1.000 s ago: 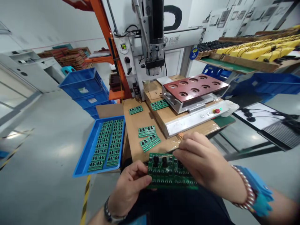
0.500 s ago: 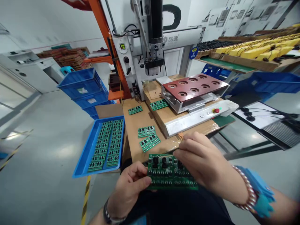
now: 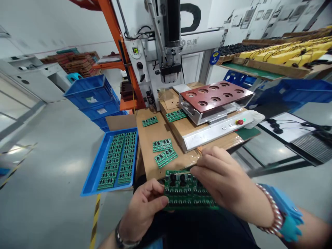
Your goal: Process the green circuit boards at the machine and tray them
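A green circuit board (image 3: pixel 181 192) with black round components and rows of small parts is held above my lap. My left hand (image 3: pixel 146 207) grips its left edge, thumb on the front face and fingers behind. Over the board's upper right, my right hand (image 3: pixel 220 180) pinches a thin pale stick (image 3: pixel 183 173) like a toothpick, which lies along the top row by the black components. The right hand hides part of the board. Past the board, two overlapping circuit boards (image 3: pixel 166 158) lie on the cardboard-covered table (image 3: pixel 151 169).
At left, a blue tray (image 3: pixel 89 180) holds rows of boards, with stacked blue crates (image 3: pixel 88 93) behind. More boards (image 3: pixel 149 121) lie farther back. A machine (image 3: pixel 171 52) stands ahead, beside a reddish fixture plate (image 3: pixel 218 97) with round holes and a red button (image 3: pixel 240 122).
My right hand has shifted slightly left along the top of the board with the stick. The left hand keeps its grip, and the board has barely moved.
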`<state>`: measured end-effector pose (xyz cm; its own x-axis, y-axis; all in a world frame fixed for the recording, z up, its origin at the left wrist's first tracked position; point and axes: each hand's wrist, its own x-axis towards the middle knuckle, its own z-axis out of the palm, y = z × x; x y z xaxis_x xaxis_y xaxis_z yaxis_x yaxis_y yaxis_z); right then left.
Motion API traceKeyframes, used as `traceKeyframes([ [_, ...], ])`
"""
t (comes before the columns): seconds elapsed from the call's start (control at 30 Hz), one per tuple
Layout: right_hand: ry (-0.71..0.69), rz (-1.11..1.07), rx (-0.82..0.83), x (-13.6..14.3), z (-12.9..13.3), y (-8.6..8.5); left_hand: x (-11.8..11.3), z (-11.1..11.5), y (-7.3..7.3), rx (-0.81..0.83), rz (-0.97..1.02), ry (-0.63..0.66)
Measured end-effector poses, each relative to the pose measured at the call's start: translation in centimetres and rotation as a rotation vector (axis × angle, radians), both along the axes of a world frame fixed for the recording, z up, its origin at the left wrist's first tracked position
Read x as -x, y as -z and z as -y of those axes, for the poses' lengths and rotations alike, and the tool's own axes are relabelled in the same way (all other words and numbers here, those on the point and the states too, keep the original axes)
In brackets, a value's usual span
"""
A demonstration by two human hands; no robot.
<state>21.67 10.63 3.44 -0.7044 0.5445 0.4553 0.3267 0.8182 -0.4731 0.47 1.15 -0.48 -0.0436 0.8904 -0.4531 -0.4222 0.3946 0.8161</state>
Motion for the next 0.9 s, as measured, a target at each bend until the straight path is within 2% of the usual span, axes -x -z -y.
traceKeyframes([
  [0.3, -0.036, -0.001, -0.048, 0.42, 0.21, 0.04, -0.16, -0.10, -0.38, 0.000, -0.001, 0.006],
  [0.9, -0.044, 0.012, -0.054, 0.79, 0.65, 0.06, 0.01, -0.01, -0.16, -0.009, 0.014, -0.007],
])
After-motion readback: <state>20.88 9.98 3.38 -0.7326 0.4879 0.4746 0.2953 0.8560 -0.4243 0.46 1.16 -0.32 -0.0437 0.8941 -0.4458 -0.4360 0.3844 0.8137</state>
